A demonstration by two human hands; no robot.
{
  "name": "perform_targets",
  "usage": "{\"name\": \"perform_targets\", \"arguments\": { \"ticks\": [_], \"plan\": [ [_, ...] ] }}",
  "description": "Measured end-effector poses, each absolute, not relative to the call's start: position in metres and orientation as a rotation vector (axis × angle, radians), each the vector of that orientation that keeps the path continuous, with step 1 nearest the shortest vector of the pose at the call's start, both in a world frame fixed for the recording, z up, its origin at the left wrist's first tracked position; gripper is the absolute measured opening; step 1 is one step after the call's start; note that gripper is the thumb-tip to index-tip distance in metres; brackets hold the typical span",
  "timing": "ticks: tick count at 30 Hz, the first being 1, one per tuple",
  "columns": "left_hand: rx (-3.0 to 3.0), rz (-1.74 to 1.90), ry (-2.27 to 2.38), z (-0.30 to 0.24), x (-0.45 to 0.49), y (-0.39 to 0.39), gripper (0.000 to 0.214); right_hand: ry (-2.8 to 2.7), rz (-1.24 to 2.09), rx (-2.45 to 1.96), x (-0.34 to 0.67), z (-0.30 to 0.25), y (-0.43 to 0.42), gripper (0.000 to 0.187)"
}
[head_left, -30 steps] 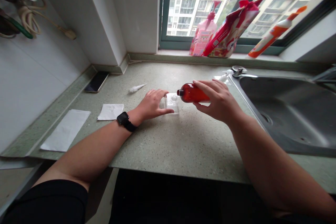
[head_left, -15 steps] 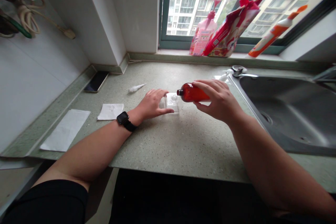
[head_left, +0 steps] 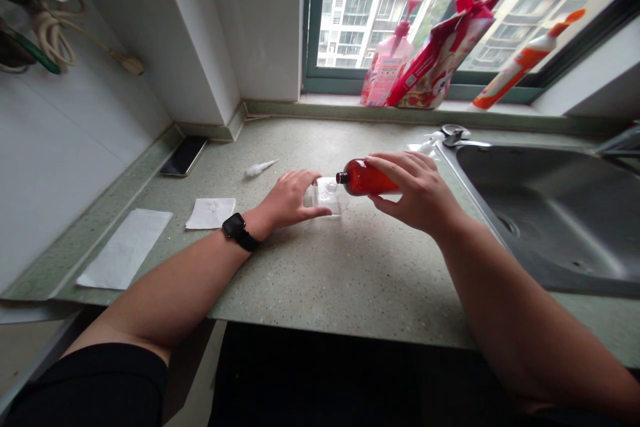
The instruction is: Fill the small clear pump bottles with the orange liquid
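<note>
the right hand (head_left: 417,192) grips a red-brown bottle (head_left: 365,177) on its side, its fingers wrapped over the top and the thumb beneath, in a firm, narrow hold. the bottle's open black neck points left, toward a clear square container (head_left: 323,199) that sits on the desk (head_left: 360,293) between the 2 hands. from this view, i cannot tell whether the neck touches the container or sits just beside its round opening. the left hand (head_left: 290,200) steadies the container from the left, its fingers spread and resting against it. a black watch (head_left: 234,225) circles that wrist.

the step in hand looks like lining up the bottle's mouth with the container's opening. the next move seems to call for a slow, steady tilt and a firm left hand, so that the container does not slide.

a white nozzle (head_left: 259,169), a phone (head_left: 183,155) and 2 sheets of white paper (head_left: 210,213) lie on the desk to the left. a steel sink (head_left: 540,213) is set in the desk to the right. a pink pump bottle (head_left: 387,60), a red pouch (head_left: 440,57) and an orange and white tube (head_left: 520,63) lean by the window.
</note>
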State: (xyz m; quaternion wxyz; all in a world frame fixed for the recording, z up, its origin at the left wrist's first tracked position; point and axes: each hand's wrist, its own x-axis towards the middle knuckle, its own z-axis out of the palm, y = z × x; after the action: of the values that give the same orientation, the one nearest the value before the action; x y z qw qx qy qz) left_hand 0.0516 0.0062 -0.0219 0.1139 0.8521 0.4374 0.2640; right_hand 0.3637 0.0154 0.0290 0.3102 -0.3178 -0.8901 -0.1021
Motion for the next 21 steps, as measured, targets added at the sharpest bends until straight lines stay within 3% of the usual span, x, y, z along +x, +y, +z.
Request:
{"name": "perform_targets", "arguments": {
  "ticks": [21],
  "plan": [
    [2.51,0.782,1.285,-0.0226,0.0515,0.0068,0.071,-2.369,-0.298,-0.873,0.3622,0.0315,0.0112,0.083]
  ]
}}
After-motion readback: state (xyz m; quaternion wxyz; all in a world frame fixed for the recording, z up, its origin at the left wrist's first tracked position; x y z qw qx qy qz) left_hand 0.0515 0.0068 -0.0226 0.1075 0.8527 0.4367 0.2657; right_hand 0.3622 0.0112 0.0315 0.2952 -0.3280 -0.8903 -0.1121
